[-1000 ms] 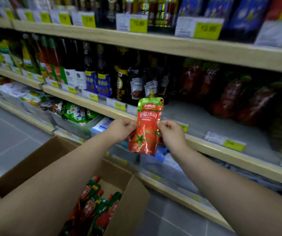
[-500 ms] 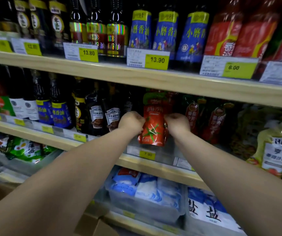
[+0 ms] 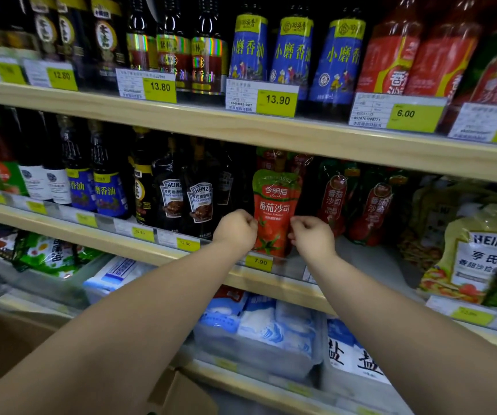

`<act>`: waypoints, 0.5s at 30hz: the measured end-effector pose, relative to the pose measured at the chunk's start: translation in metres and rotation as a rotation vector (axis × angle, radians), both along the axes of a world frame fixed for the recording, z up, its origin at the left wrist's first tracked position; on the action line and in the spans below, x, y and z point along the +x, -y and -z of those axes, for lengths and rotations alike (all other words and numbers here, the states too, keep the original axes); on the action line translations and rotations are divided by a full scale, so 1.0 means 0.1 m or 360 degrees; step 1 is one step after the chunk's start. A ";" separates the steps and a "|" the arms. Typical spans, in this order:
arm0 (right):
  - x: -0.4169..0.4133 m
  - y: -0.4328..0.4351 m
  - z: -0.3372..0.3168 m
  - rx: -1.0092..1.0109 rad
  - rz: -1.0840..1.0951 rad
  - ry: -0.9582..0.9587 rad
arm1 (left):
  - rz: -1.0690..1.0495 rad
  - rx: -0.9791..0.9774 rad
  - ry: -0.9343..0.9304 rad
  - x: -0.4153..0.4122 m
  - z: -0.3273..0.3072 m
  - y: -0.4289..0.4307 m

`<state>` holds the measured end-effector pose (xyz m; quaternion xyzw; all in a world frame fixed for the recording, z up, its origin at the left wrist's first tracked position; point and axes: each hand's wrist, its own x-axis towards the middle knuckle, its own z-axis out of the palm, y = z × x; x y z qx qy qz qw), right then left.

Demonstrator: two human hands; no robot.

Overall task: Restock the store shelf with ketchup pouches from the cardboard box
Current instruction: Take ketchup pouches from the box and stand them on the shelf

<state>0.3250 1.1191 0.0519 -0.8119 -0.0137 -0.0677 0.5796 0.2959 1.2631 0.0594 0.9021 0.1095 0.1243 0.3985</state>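
Moved: ketchup pouch, in air 1 s ago, now upright on shelf.
Fingers: left hand, right hand curled, pinch pouch sides; pouch betw. them.
Risk: soft pouch may tip fwd at release.

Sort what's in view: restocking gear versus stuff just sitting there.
Job: ketchup pouch, pinched by left hand and right hand; shelf; cardboard box.
Just there: sauce bottles, sesame oil bottles, salt bags, salad dressing pouch, price tags.
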 end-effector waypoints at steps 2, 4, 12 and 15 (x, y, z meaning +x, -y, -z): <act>-0.07 0.03 -0.02 -0.0019 0.0019 -0.0021 | -0.0012 0.0117 -0.0022 -0.06 -0.03 -0.02; -0.14 0.06 -0.02 -0.0069 0.0026 -0.0038 | -0.0015 0.0195 -0.0025 -0.13 -0.06 -0.04; -0.17 -0.06 0.05 -0.0528 -0.0169 -0.0029 | 0.0184 0.0404 -0.0181 -0.10 -0.01 0.17; -0.03 -0.06 0.08 -0.0529 -0.0209 -0.0038 | 0.0210 0.0392 -0.0166 0.09 0.04 0.19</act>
